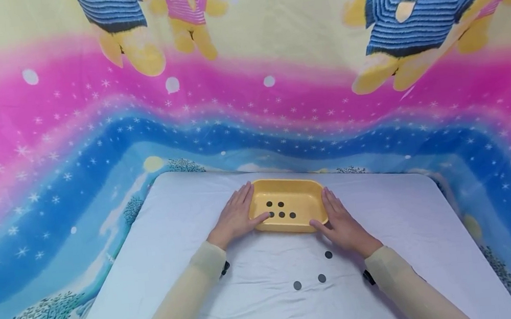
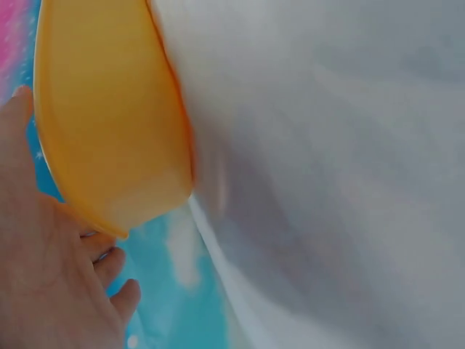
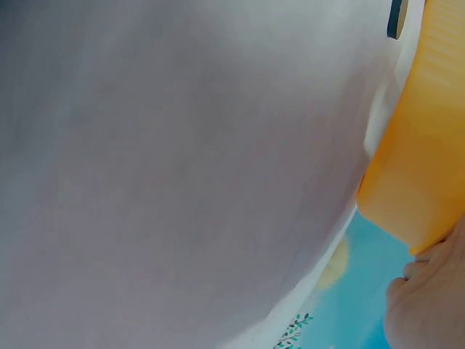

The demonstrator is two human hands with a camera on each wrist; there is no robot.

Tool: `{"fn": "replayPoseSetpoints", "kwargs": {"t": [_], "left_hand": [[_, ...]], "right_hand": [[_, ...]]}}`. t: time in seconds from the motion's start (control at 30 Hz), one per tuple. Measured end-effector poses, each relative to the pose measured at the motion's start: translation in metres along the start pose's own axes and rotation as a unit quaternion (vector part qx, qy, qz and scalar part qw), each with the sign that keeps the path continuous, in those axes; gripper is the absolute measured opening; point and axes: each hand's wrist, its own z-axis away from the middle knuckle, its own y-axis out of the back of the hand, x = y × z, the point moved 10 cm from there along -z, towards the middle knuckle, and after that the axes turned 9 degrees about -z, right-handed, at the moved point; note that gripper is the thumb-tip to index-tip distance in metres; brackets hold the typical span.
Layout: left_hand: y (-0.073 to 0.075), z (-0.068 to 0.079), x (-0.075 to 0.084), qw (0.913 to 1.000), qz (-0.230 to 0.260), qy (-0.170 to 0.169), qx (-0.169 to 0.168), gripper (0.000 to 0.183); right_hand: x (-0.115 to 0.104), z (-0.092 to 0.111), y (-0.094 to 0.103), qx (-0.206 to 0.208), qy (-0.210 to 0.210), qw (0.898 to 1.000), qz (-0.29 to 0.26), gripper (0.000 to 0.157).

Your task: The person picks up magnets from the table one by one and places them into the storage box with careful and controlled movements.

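A yellow plastic basin (image 1: pixel 300 187) with rounded corners is at the far side of the white-covered table. Several small dark round discs (image 1: pixel 281 214) lie on its floor. My left hand (image 1: pixel 235 215) holds the basin's left end, with the thumb over the near rim and the fingers along the outside. At the right end my right hand (image 1: pixel 345 225) holds it likewise, its thumb at the near rim. Both wrist views show the basin's outer wall (image 2: pixel 109 109) beside the hands. Three more dark discs (image 1: pixel 322 278) lie on the sheet, nearer than the basin.
White wrinkled cloth (image 1: pixel 251 303) covers the table. Right behind the table's far edge (image 1: pixel 377 172) hangs a colourful curtain (image 1: pixel 240 99) printed with bears and snowflakes, and it runs along both sides too.
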Motion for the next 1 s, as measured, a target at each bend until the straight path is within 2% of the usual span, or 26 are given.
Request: {"fn": "replayPoseSetpoints", "kwargs": {"t": [0.37,0.63,0.87,1.0], "left_hand": [[-0.011,0.0,-0.002,0.9998,-0.01,0.009,-0.017,0.118],[-0.012,0.0,-0.002,0.9994,0.0,0.019,-0.03,0.123],[-0.009,0.001,0.0,0.9994,0.007,0.02,-0.026,0.122],[-0.009,0.002,-0.001,0.9995,0.01,0.023,-0.021,0.121]], "right_hand": [[-0.001,0.0,0.001,0.007,0.005,1.0,0.005,0.106],[0.001,0.002,0.001,0.006,-0.011,1.0,0.008,0.108],[0.001,0.012,0.006,0.016,0.0,1.0,0.021,0.103],[0.001,0.022,0.012,0.036,-0.002,0.999,0.013,0.097]]}}
